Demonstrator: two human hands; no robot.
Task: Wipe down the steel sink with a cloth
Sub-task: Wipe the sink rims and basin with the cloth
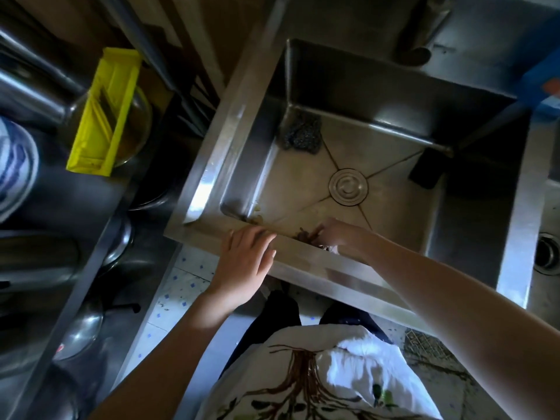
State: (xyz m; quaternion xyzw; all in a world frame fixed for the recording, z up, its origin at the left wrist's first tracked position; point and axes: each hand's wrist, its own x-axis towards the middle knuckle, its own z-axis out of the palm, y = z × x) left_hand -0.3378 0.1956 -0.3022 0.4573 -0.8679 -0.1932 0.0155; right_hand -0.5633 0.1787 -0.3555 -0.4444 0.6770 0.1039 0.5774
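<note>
Your shirt (348, 368) hangs below the sink (318, 268); left hand (247, 262) flat on its rim, right hand (339, 234) inside, grip unclear. Wiping may smear the scraps (303, 234).

Your right hand (336, 236) drops behind the near rim of the sink (303, 263), so its fingers (321, 230) are partly hidden. You cannot tell whether they pinch the brown bits (304, 234) at their tips. A greyish scrap (328, 248) under that wrist is too small to name. Well beyond the fingers, a blue object (545, 77) is cut off by the right edge, and a dark block (424, 172) is lost in shadow.
</note>
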